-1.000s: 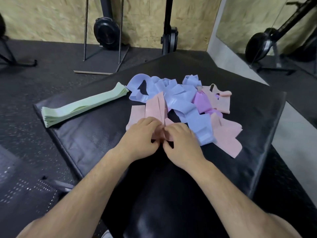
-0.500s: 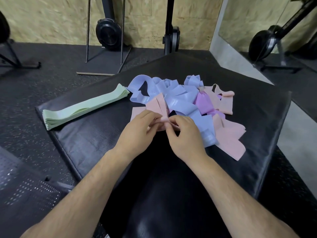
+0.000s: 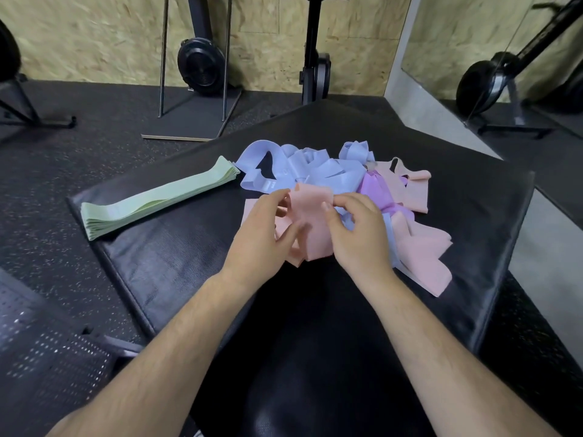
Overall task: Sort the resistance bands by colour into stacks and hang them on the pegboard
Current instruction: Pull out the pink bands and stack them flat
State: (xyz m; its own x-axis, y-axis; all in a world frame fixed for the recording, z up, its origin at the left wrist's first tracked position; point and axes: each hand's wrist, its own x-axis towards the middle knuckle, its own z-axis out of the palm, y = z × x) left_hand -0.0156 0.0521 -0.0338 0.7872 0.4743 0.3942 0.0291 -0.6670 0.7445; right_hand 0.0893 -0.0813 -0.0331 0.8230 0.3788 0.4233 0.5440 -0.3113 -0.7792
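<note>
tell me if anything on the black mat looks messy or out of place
Only the tangled heap of blue, pink and purple resistance bands at the black padded mat's middle looks messy; the green bands lie neatly stacked at its left.

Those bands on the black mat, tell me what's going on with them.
A person is sorting resistance bands by colour. Both hands, the left hand and right hand, hold a pink band lifted from the mixed pile of blue, pink and purple bands. A green stack already lies neatly to the left on the mat. Nothing is hung yet.
</note>
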